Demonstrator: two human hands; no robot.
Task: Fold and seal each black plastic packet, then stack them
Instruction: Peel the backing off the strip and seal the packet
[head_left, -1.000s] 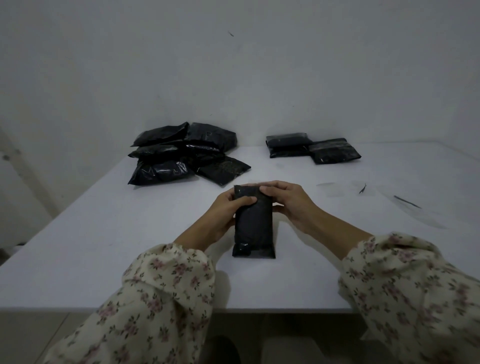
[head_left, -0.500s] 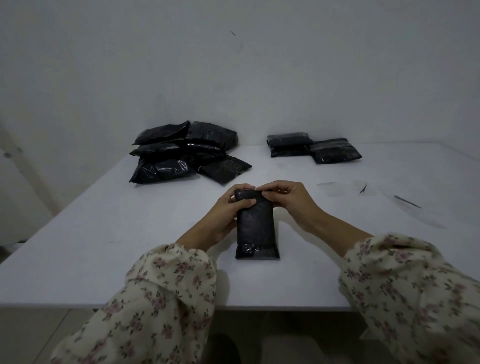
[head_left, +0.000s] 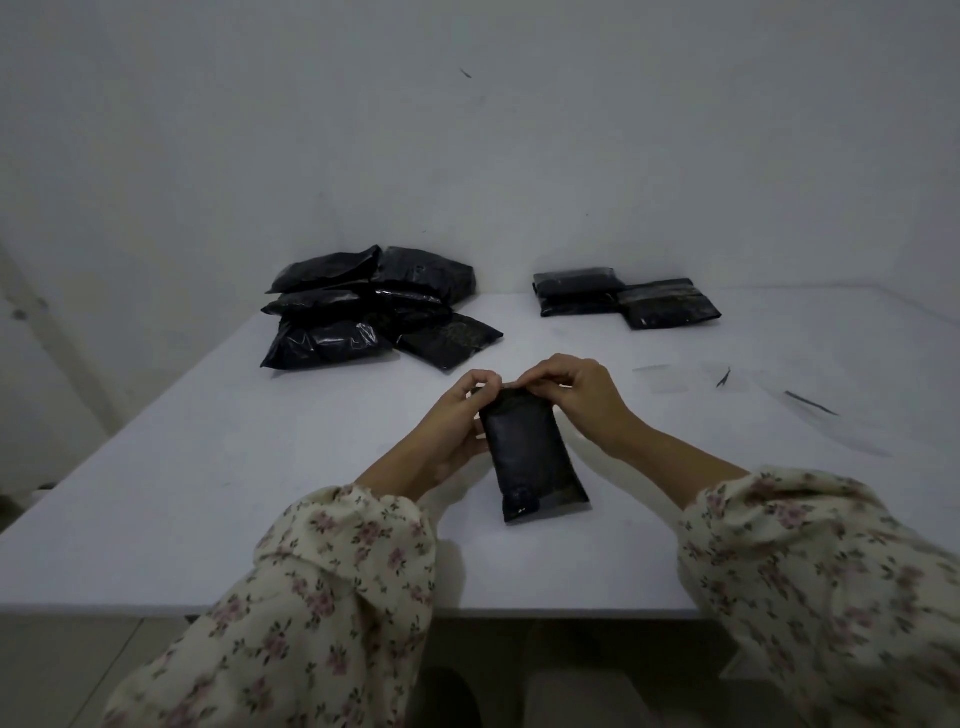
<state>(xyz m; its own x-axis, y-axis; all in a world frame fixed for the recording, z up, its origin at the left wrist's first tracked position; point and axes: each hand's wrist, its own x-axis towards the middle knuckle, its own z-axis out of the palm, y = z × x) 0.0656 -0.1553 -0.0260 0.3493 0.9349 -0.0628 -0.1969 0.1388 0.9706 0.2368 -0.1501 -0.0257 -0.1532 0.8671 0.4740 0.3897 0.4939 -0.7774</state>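
Between the two hands, a black plastic packet (head_left: 537, 457) lies on the white worktop (head_left: 208, 493), with its long side pointing away from the person. The left hand (head_left: 452, 431) is curled along the packet's left edge, and its fingertips bend over the far corner. The right hand (head_left: 576, 397) comes from the other side and pinches the same far edge, so both hands meet at the top of the packet. The near end of the packet lies free, closer to the person than either hand. Beyond the left hand, a loose pile of black packets (head_left: 363, 317) rests near the wall. Beyond the right hand lie flat folded packets (head_left: 623, 299), partly stacked. Just right of the right hand, thin clear strips (head_left: 660, 376) lie on the worktop.
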